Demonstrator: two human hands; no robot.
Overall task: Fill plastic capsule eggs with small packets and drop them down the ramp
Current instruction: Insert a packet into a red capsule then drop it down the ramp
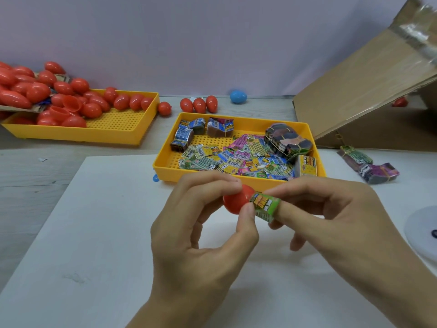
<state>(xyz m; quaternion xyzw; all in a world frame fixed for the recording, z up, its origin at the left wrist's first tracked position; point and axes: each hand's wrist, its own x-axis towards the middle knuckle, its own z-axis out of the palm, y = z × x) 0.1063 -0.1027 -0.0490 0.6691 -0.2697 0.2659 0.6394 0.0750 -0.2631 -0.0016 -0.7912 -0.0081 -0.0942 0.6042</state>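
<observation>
Red capsule half (234,200) pinched between left hand (203,233) thumb and fingers, above white board (94,233). Green packet (265,206) pinched by right hand (331,221) thumb and forefinger, pressed at the half's open mouth. Just behind, yellow tray (165,166) of loose packets; farther left, tray (113,133) heaped with red eggs; cardboard ramp (354,91) at right.

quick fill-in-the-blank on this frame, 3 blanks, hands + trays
1. The left hand holds a ____ egg half.
2. The right hand pushes a green ____ into that half.
3. The lone blue egg lies on the table, ____ both yellow trays.

Missing: red; packet; outside
</observation>
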